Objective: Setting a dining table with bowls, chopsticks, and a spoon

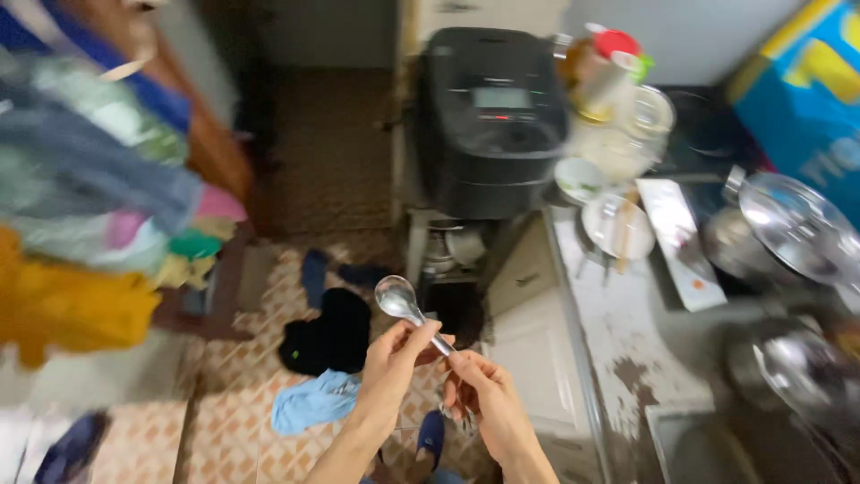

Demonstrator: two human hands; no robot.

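Both hands hold a shiny, round-bowled steel spoon at centre frame: left hand pinches its neck, right hand grasps the handle end at 4 o'clock. Probably light, stiff, slippery; best taken mid-handle.

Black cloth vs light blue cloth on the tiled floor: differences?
The black cloth is dark and lies farther from the person, near the cabinet base; the light blue cloth is pale and lies nearer, beside the left hand. The black one looks bulkier, the blue one flatter. Both are crumpled on the patterned tiled floor.
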